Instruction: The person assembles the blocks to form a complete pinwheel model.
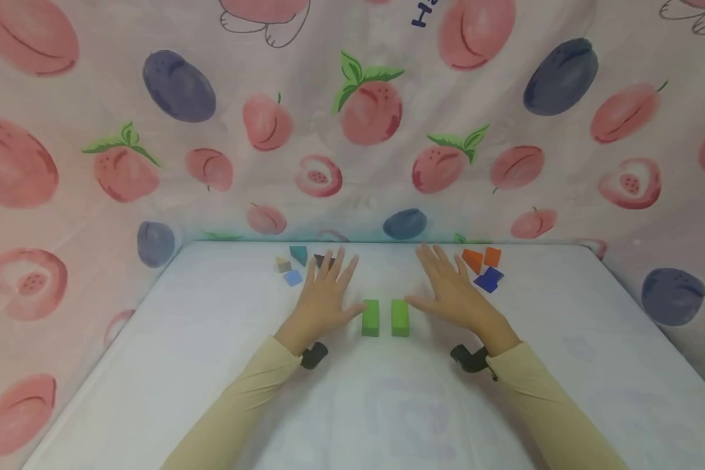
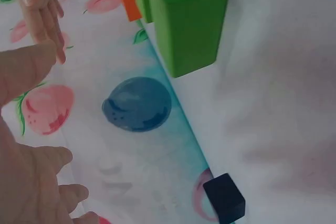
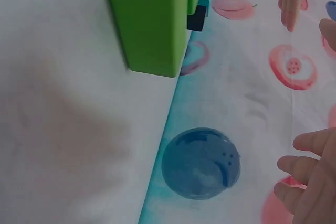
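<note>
While the left hand (image 1: 324, 301) spreads its fingers wide by the left block (image 1: 371, 318), the right hand (image 1: 457, 297) does likewise by the right block (image 1: 400, 318). The table (image 1: 388, 382) bears both blocks.

Smooth-faced green blocks (image 1: 371, 318) stand on a matt white worktop (image 1: 382, 405), a cloth-like backdrop (image 1: 364, 207) (softly wrinkled) hanging along its far edge.

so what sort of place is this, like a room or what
Probably a makeshift tabletop play or recording setup, though the wider room is out of view: a white tabletop, a fruit-print cloth rising behind and beside it, and two green blocks set out side by side.
</note>
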`<act>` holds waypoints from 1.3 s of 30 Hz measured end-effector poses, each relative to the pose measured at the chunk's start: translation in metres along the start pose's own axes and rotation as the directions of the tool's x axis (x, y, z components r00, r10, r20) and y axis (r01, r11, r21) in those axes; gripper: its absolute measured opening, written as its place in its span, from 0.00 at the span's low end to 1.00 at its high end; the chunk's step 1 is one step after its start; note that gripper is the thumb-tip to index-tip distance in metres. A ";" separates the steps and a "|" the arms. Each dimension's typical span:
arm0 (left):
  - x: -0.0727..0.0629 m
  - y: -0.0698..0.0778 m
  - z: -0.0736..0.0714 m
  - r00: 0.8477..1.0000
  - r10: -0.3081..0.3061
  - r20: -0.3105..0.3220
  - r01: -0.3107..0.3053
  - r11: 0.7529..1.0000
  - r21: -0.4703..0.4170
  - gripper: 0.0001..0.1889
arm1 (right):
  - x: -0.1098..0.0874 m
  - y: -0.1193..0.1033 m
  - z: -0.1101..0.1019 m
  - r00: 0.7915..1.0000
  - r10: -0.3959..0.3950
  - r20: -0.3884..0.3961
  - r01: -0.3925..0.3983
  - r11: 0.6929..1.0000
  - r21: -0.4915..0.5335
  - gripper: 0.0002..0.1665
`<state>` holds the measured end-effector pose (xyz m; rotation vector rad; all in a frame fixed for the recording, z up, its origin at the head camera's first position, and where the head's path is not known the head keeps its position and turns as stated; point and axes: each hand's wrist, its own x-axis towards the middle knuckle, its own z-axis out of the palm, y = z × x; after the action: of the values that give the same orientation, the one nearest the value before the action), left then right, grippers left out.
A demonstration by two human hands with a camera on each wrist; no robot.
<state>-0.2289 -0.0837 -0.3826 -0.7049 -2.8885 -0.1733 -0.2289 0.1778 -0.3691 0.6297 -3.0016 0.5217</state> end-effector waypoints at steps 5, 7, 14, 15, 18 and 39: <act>-0.003 0.002 0.009 0.998 0.059 0.011 -0.059 0.998 0.022 0.45 | -0.003 0.003 0.008 0.999 -0.039 0.003 0.039 0.999 0.009 0.56; -0.003 0.003 0.012 0.997 0.079 0.018 -0.080 0.996 0.039 0.45 | -0.004 0.003 0.010 0.999 -0.051 0.005 0.051 0.999 0.011 0.56; -0.008 0.007 0.020 0.986 0.140 0.085 -0.145 0.988 0.045 0.45 | -0.009 0.002 0.023 0.995 -0.091 0.045 0.091 0.996 0.003 0.57; -0.009 0.007 0.021 0.984 0.148 0.096 -0.152 0.987 0.041 0.45 | -0.010 0.001 0.024 0.994 -0.098 0.049 0.098 0.995 -0.003 0.57; -0.007 0.009 0.023 0.978 0.166 0.123 -0.173 0.984 0.044 0.46 | -0.010 0.001 0.026 0.990 -0.129 0.052 0.130 0.991 -0.023 0.58; 0.003 0.007 0.032 0.969 0.119 0.214 -0.121 0.993 -0.002 0.45 | -0.002 -0.002 0.040 0.989 -0.112 0.101 0.124 0.984 -0.125 0.57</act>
<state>-0.2326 -0.0714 -0.4132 -0.9482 -3.0327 -0.0691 -0.2253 0.1637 -0.4067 0.8375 -3.0270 0.2934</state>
